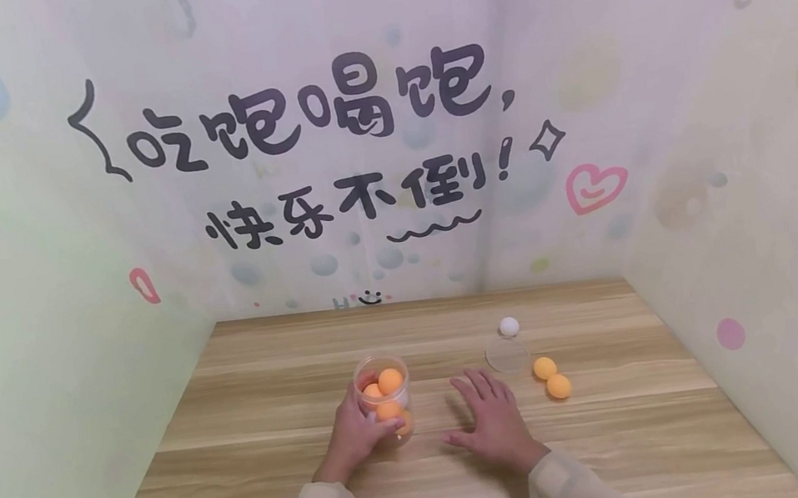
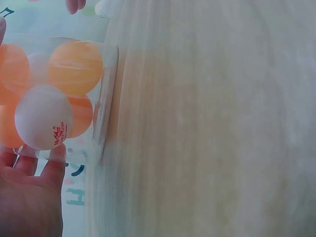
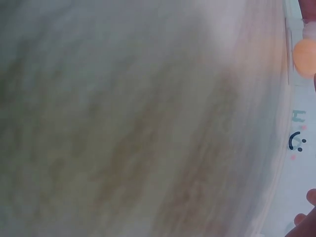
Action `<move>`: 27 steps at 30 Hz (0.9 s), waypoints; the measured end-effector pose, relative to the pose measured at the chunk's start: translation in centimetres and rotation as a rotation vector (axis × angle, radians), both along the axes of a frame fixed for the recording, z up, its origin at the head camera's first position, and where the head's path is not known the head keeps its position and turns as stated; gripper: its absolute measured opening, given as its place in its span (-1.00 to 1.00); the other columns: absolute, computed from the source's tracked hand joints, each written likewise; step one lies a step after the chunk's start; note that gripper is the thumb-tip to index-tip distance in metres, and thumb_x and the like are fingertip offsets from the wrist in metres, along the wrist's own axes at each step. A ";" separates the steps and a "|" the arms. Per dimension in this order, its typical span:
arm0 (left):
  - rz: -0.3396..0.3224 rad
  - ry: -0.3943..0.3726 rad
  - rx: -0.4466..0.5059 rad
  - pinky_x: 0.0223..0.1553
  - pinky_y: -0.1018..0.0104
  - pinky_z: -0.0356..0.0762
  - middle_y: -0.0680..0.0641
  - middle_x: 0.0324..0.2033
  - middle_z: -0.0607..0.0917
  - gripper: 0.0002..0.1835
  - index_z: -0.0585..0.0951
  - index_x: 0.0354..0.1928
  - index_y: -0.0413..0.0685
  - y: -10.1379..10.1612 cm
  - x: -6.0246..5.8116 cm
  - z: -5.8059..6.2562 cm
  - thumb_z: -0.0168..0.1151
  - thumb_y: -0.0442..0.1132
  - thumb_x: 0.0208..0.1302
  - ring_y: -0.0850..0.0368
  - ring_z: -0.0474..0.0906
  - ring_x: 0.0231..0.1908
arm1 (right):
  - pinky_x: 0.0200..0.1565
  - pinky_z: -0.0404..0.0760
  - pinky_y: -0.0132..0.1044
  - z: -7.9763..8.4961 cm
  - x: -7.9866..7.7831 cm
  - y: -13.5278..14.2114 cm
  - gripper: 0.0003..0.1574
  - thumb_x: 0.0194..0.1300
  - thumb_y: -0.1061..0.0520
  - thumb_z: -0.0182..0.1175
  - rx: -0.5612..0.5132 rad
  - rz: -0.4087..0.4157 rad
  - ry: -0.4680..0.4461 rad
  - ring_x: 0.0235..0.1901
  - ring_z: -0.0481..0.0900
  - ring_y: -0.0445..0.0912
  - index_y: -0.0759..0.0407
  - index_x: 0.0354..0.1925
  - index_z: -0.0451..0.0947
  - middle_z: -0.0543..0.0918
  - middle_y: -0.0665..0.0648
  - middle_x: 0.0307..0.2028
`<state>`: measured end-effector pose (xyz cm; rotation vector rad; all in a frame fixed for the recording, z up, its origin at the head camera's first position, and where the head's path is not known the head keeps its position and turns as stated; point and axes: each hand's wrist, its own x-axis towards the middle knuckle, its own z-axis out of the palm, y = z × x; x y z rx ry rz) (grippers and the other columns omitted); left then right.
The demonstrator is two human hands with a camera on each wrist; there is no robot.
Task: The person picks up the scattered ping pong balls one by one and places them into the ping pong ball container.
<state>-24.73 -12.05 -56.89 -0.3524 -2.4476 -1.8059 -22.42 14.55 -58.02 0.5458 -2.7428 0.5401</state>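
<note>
A clear plastic jar (image 2: 109, 89) stands on the table, mouth up, with several orange table tennis balls (image 2: 76, 68) and a white ball (image 2: 43, 117) bearing red print inside. My left hand (image 1: 353, 433) grips it from the left, thumb across the near side; in the left wrist view the fingers reach along the wall. To the right, my right hand (image 1: 496, 425) hovers over the wood with fingers spread, holding nothing. Just beyond its fingertips lies a clear round lid (image 1: 507, 356). Only fingertips of that hand show in the right wrist view.
A loose white ball (image 1: 508, 326) sits at the far edge of the lid. Two orange balls (image 1: 552, 378) lie together to the right of it. The wood-grain table (image 1: 264, 376) meets a printed wall (image 1: 432, 270) at the back, with pale side walls left and right.
</note>
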 end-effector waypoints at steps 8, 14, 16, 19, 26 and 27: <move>-0.001 -0.010 -0.002 0.24 0.05 0.35 -0.01 0.18 0.48 -0.01 0.29 0.32 0.08 0.0 0.0 0.0 0.66 -0.19 -0.21 0.05 0.44 0.13 | 0.29 0.05 0.29 0.0 0.0 0.4 0.18 -0.07 -0.50 0.34 0.028 -0.071 0.004 0.37 0.07 0.29 0.07 0.37 0.29 0.22 0.30 0.39; 0.000 -0.017 -0.005 0.24 0.05 0.36 -0.01 0.18 0.47 0.00 0.28 0.33 0.08 0.0 0.0 0.0 0.66 -0.18 -0.21 0.05 0.44 0.13 | 0.28 0.04 0.31 0.3 0.1 0.5 0.22 -0.10 -0.51 0.35 0.037 -0.106 0.021 0.35 0.07 0.33 0.12 0.36 0.30 0.19 0.33 0.39; -0.001 -0.021 -0.003 0.24 0.06 0.36 0.00 0.18 0.47 0.00 0.28 0.33 0.09 0.0 0.0 0.0 0.65 -0.18 -0.21 0.06 0.44 0.13 | 0.29 0.03 0.30 0.3 0.2 0.6 0.22 -0.09 -0.51 0.35 0.041 -0.115 0.021 0.36 0.07 0.33 0.12 0.36 0.30 0.19 0.32 0.39; -0.005 -0.022 0.003 0.24 0.07 0.36 0.00 0.18 0.48 0.00 0.28 0.33 0.09 0.0 -0.1 0.0 0.65 -0.19 -0.20 0.06 0.44 0.12 | 0.31 0.00 0.29 0.3 0.2 0.7 0.22 -0.09 -0.52 0.34 0.047 -0.134 0.016 0.36 0.06 0.33 0.12 0.35 0.30 0.19 0.32 0.40; -0.006 -0.023 0.004 0.23 0.06 0.37 -0.01 0.17 0.48 -0.01 0.28 0.32 0.07 0.0 0.0 0.1 0.65 -0.20 -0.20 0.05 0.44 0.11 | 0.30 0.02 0.31 -0.2 -0.1 1.2 0.23 -0.12 -0.55 0.32 0.057 -0.184 0.033 0.37 0.05 0.33 0.11 0.34 0.31 0.18 0.31 0.40; -0.006 -0.025 0.005 0.23 0.05 0.37 -0.01 0.17 0.48 -0.01 0.28 0.32 0.08 0.0 0.1 0.1 0.65 -0.20 -0.19 0.05 0.45 0.11 | 0.30 0.01 0.30 -0.2 -0.1 1.3 0.24 -0.11 -0.56 0.32 0.056 -0.191 0.028 0.37 0.03 0.32 0.11 0.35 0.31 0.17 0.30 0.41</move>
